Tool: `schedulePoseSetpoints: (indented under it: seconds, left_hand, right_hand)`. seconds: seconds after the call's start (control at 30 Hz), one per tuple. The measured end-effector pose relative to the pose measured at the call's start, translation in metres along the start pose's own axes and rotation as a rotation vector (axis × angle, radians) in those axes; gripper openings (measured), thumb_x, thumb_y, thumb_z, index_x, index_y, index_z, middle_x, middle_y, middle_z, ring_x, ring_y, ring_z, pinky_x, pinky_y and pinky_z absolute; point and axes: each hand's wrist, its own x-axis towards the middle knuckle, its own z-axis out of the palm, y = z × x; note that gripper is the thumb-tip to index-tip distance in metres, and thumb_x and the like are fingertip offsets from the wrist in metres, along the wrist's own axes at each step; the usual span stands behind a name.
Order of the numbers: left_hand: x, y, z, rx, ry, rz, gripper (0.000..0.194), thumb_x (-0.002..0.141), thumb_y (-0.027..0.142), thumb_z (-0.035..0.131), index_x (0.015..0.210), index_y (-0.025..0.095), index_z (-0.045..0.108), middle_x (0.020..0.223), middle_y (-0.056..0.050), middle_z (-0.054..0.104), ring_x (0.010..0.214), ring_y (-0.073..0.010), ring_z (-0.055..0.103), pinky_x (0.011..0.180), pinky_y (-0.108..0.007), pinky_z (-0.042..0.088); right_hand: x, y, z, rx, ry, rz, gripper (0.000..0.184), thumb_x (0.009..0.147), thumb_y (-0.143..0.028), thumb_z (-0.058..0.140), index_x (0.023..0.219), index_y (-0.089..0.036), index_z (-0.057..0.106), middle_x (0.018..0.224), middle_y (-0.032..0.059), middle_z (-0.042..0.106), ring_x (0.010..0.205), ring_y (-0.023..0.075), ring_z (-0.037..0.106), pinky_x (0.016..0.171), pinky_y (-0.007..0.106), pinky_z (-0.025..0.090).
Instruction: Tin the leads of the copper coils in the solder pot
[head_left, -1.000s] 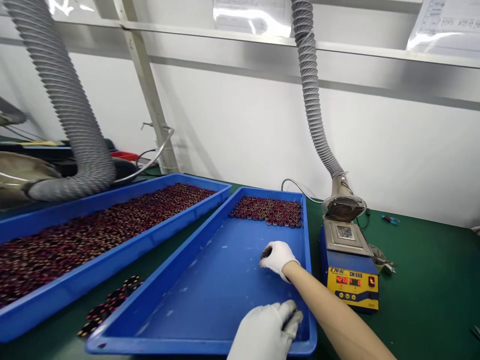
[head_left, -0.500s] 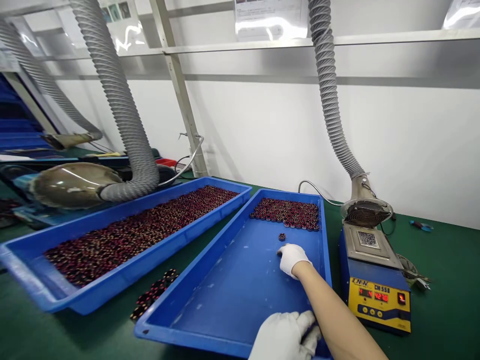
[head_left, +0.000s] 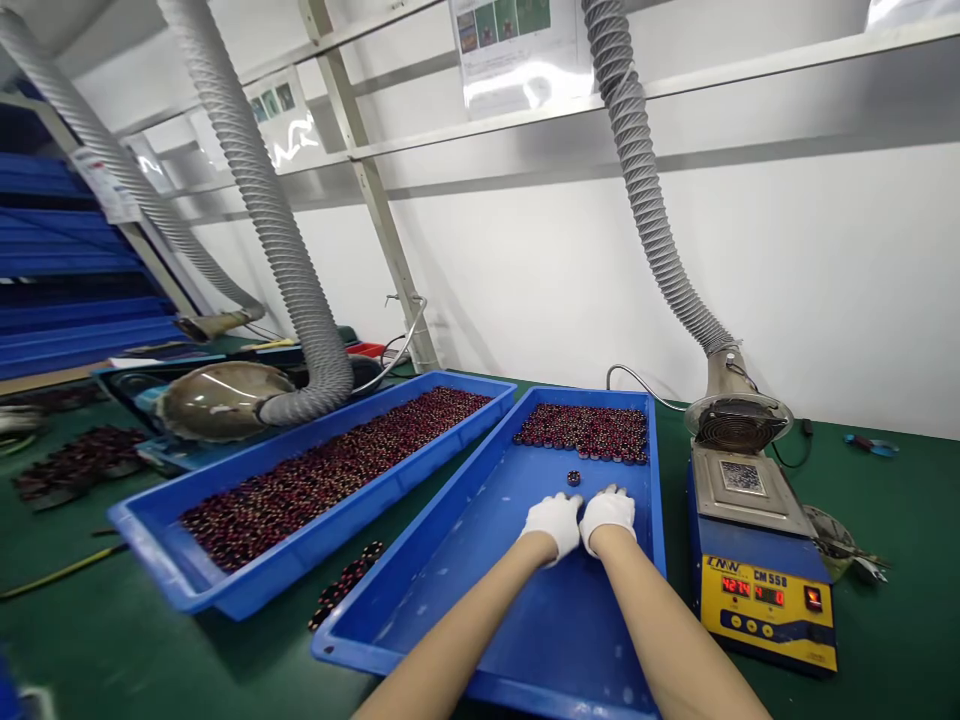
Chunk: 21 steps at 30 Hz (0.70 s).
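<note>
My bare left forearm (head_left: 457, 625) slants in from the lower left, my right forearm (head_left: 667, 625) angling up from the lower right! Side by side now, my left hand (head_left: 555, 522) and right hand (head_left: 609, 515), both white-gloved, backs up, almost meeting, fingers (head_left: 568, 501) pointing away, their grip hidden.

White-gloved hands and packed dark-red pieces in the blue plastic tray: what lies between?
In the head view, one small, round, dark piece lies in the tray.
</note>
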Motion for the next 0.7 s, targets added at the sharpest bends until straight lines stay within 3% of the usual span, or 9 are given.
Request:
schedulePoseSetpoints:
  seconds: [0.13,0.27,0.47,0.7]
  left_hand:
    - [0.050,-0.007,0.014,-0.019,0.083,-0.132,0.040,0.084,0.039,0.051,0.115,0.016,0.045,0.116,-0.010,0.048,0.103,-0.0264,0.048,0.084,-0.047,0.041]
    - [0.077,-0.018,0.029,-0.055,0.147,-0.172,0.046,0.084,0.043,0.049,0.120,0.017,0.040,0.128,-0.011,0.037,0.115,-0.0299,0.036,0.092,-0.052,0.032]
    - [0.100,-0.037,0.045,-0.089,0.172,-0.211,0.053,0.083,0.045,0.049,0.125,0.017,0.034,0.134,-0.012,0.029,0.122,-0.0326,0.025,0.098,-0.056,0.021]
    - [0.107,-0.046,0.048,-0.099,0.175,-0.030,0.049,0.083,0.043,0.051,0.123,0.019,0.038,0.134,-0.009,0.031,0.121,-0.0302,0.028,0.098,-0.054,0.022]
  right_hand:
    - [0.004,-0.001,0.000,0.001,-0.004,-0.028,0.067,0.067,-0.036,0.066,0.125,-0.011,0.042,0.135,0.0185,0.035,0.122,0.0339,0.032,0.093,0.046,0.032]
    - [0.008,-0.004,-0.001,0.006,-0.004,-0.033,0.083,0.053,-0.029,0.073,0.127,-0.012,0.041,0.133,0.0207,0.036,0.121,0.0368,0.033,0.091,0.045,0.034]
    - [0.011,-0.011,0.001,0.009,0.010,-0.029,0.073,0.062,-0.030,0.063,0.126,-0.004,0.040,0.133,0.0229,0.035,0.121,0.0367,0.033,0.092,0.045,0.033]
    - [0.007,-0.011,-0.002,0.037,-0.007,-0.042,0.078,0.057,-0.027,0.067,0.127,-0.006,0.040,0.134,0.0203,0.035,0.122,0.0356,0.031,0.094,0.044,0.031]
